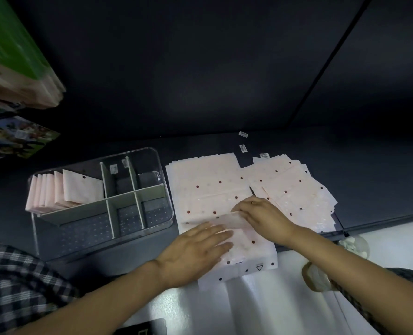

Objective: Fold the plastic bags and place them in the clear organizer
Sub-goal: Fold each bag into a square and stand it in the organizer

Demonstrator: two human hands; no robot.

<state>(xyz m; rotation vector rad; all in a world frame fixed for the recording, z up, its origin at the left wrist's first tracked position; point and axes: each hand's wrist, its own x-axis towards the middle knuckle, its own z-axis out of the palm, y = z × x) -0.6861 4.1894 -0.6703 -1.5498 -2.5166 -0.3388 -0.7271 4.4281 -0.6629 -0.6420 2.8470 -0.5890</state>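
Observation:
A pale pink plastic bag with dark dots lies flat on the dark counter, its near end hanging over the edge. My left hand presses flat on its near part with straight fingers. My right hand rests on the bag's middle, fingers curled over a raised fold of plastic. The clear organizer stands to the left, with several folded pink bags upright in its back-left compartment. A loose pile of unfolded bags lies to the right.
Small white labels lie on the counter behind the bags. A roll of tape and a round clear container sit at the right below the counter edge. Stacked packages hang at the far left. A checked sleeve shows bottom left.

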